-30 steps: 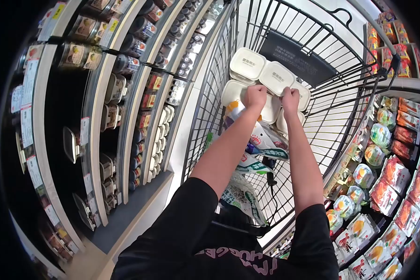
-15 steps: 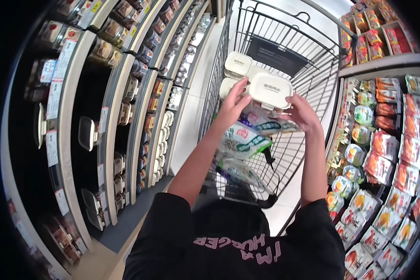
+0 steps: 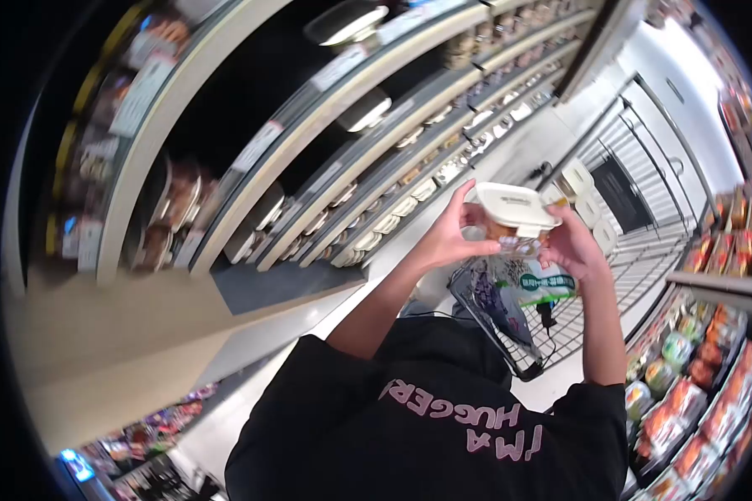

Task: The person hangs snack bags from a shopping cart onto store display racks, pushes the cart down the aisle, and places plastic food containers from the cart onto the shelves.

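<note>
Between my two hands is a clear food container with a white lid (image 3: 510,203), lifted above the near end of the shopping cart (image 3: 643,265). My left hand (image 3: 453,230) grips its left side, thumb low along the front. On its right side, my right hand (image 3: 575,242) has its fingers closed against the container. Brownish contents show through the clear wall; the small lid print is unreadable. Beneath my hands, a green-and-white bag (image 3: 547,284) lies in the cart. Several more white-lidded containers (image 3: 578,177) sit farther inside it.
Long shelves (image 3: 342,100) of jars and white-lidded containers run along my left, with dark gaps between some goods. A low wooden ledge (image 3: 142,351) juts out at lower left. Racks of packaged food (image 3: 693,384) stand close on the right.
My view has turned left, so the shelves fill more of it and the cart sits farther right. The container has come away from the others in the cart, still held in both hands.
</note>
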Motion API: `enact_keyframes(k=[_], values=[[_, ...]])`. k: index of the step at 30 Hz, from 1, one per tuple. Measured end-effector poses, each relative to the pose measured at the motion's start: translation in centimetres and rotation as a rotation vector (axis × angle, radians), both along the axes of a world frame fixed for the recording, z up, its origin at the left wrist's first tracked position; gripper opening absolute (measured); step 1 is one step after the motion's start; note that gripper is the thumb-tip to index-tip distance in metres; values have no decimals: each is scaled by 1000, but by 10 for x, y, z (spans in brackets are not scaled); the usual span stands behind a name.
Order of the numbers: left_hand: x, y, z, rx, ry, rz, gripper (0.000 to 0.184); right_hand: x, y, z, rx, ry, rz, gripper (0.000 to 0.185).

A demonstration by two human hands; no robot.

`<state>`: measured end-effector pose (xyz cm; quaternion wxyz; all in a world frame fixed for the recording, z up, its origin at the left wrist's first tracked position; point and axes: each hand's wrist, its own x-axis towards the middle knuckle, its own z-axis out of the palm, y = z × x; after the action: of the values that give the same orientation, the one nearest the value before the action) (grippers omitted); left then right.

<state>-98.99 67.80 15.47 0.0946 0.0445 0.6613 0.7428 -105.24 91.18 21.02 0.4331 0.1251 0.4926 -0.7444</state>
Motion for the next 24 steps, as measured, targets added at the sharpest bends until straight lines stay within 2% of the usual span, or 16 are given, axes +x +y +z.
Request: enact_keyframes(k=[1,3,6,7,9,11,13,17,18,19,20,23,24], values=[[6,-11,2,-64,-2,27,115,3,-17,-4,88,32,12,48],[16,-27,1,-89,95,119,110,-1,-47,-17,81,77,84,42],[18,-46,-8,-108,132,308,93,-16,-82,-26,100,226,143,27],[15,-54,-12,-101,131,330,93,-22,-95,-29,103,245,140,26],[4,-73,-24,-252,129,449,93,-33,-123,-30,113,279,151,21],[-14,-93,-28,-260,154,517,93,-52,-145,-35,114,307,171,18],[-33,-118,-35,-313,244,593,92,-75,-174,-49,340,693,280,21],[-76,-166,-30,-462,261,737,93,-104,-247,-48,131,1055,46,31],[-89,-179,-40,-469,270,767,84,-109,-262,-48,129,1049,54,31],[-96,-191,-28,-510,226,625,64,-113,-276,-50,104,1073,-47,30],[-101,-198,-27,-515,168,613,60,-118,-288,-52,77,1094,-150,30],[-118,-219,-29,-415,31,454,57,-147,-303,-69,151,1157,-52,32],[-127,-225,-41,-351,51,485,53,-155,-310,-75,157,1145,-90,33]])
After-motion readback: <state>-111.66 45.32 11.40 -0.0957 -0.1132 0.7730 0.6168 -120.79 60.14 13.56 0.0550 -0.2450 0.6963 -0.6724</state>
